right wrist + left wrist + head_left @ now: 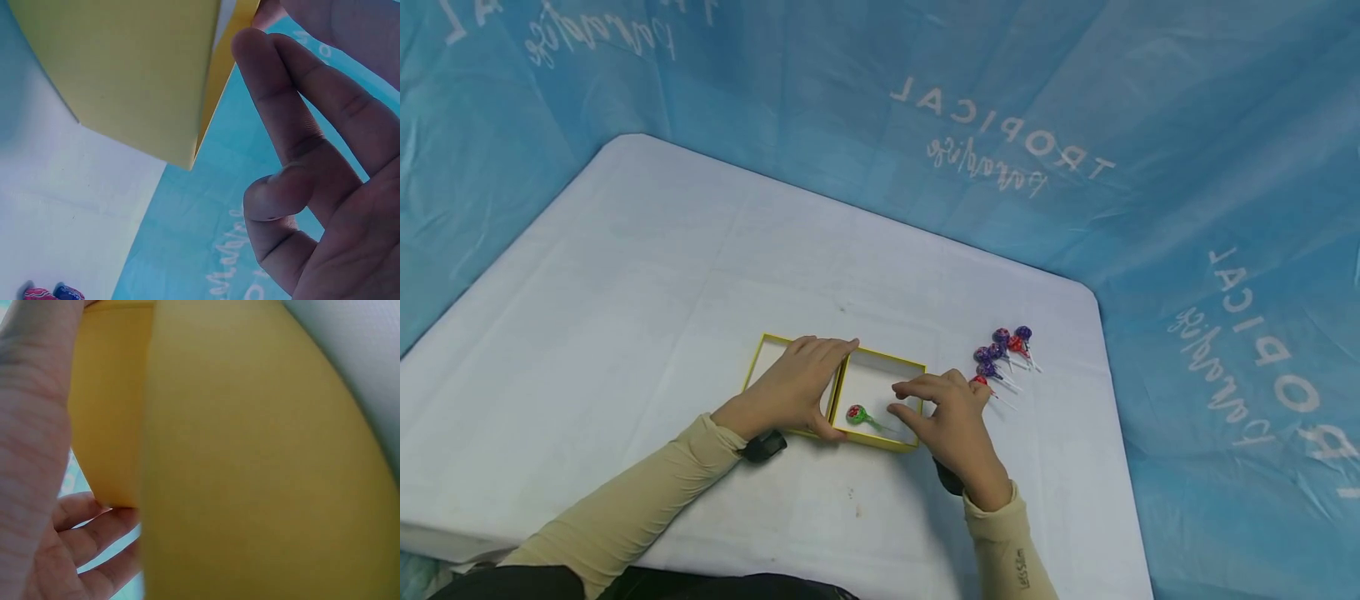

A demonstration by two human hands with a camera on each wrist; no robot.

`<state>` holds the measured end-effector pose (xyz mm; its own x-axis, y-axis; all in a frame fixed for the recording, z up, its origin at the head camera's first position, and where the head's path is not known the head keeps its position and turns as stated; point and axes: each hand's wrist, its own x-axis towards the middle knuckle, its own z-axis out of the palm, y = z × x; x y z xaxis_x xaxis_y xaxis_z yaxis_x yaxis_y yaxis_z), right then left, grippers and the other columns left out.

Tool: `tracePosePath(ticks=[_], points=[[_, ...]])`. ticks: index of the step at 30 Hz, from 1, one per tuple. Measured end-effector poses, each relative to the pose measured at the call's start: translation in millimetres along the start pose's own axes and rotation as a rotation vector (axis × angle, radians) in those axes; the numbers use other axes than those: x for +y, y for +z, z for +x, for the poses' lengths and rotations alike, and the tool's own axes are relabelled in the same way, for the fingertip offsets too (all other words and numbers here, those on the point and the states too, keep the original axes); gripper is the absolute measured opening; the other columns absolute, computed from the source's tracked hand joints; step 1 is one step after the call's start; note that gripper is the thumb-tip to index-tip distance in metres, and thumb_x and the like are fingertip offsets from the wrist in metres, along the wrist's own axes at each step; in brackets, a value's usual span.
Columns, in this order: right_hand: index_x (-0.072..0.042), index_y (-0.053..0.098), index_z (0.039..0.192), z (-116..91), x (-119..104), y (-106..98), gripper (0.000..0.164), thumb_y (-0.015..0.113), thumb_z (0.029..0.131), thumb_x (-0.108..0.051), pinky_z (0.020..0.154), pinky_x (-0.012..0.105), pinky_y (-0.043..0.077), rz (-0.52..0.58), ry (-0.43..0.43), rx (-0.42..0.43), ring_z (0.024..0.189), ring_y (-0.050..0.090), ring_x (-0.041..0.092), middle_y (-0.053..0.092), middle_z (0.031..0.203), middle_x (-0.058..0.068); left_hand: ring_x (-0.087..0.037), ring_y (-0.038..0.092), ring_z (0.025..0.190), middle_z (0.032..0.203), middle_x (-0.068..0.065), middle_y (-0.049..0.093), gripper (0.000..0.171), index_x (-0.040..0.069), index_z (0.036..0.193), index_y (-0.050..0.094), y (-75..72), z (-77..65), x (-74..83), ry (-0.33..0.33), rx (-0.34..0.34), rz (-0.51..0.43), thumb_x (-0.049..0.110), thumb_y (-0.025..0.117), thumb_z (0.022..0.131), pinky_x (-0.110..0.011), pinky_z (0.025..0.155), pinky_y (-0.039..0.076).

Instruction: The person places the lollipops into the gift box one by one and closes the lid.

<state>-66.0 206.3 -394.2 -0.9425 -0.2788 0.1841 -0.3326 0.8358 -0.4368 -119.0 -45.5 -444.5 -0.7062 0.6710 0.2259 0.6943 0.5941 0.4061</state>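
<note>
A yellow-edged box point(880, 443) with a white inside lies on the table, its two open halves side by side. My left hand point(797, 379) spans the box at the seam and grips it, thumb at the near wall and fingers at the far edge; in the left wrist view, fingers show beyond the yellow wall point(250, 450). Inside the right half is a green-wrapped lollipop point(857, 414), its stick toward the near right corner. Above that half's right edge hovers my right hand point(951, 421), thumb and fingers parted, holding nothing.
Several purple and red lollipops point(987, 369) lie in a loose pile right of the box, beyond my right hand, sticks pointing right. White cloth covers the table point(625, 267). A blue printed curtain point(850, 108) hangs along its far and right sides.
</note>
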Motion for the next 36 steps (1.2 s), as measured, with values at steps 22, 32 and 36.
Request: tracePosePath(ticks=[22, 32, 36], points=[[-0.02, 0.082, 0.1, -7.9, 12.9, -5.9, 0.021, 0.086, 0.081, -0.029, 0.073, 0.044, 0.015, 0.024, 0.087, 0.009, 0.08, 0.052, 0.019, 0.076, 0.097, -0.012, -0.033, 0.046, 0.137, 0.143, -0.016, 0.053, 0.13, 0.0, 0.152, 0.038, 1.5, 1.5, -0.1, 0.0, -0.01, 0.033, 0.071, 0.087, 0.054, -0.055, 0.116, 0.033], [-0.022, 0.082, 0.1, -3.7, 21.4, -14.8, 0.02, 0.086, 0.081, -0.028, 0.077, 0.049, 0.014, 0.024, 0.102, 0.045, 0.082, 0.049, 0.014, 0.077, 0.098, -0.009, -0.035, 0.042, 0.14, 0.145, -0.016, 0.051, 0.13, 0.0, 0.151, 0.038, 0.7, 2.2, -0.4, -0.004, 0.0, 0.034, 0.071, 0.087, 0.054, -0.057, 0.117, 0.03], [-0.019, 0.082, 0.102, -4.5, 26.1, -16.0, 0.022, 0.086, 0.081, -0.026, 0.078, 0.051, 0.014, 0.022, 0.113, 0.055, 0.088, 0.052, 0.016, 0.077, 0.099, -0.006, -0.035, 0.042, 0.14, 0.146, -0.016, 0.051, 0.13, 0.0, 0.151, 0.038, 0.4, 1.7, -0.2, -0.005, -0.004, 0.026, 0.071, 0.087, 0.054, -0.058, 0.117, 0.029]])
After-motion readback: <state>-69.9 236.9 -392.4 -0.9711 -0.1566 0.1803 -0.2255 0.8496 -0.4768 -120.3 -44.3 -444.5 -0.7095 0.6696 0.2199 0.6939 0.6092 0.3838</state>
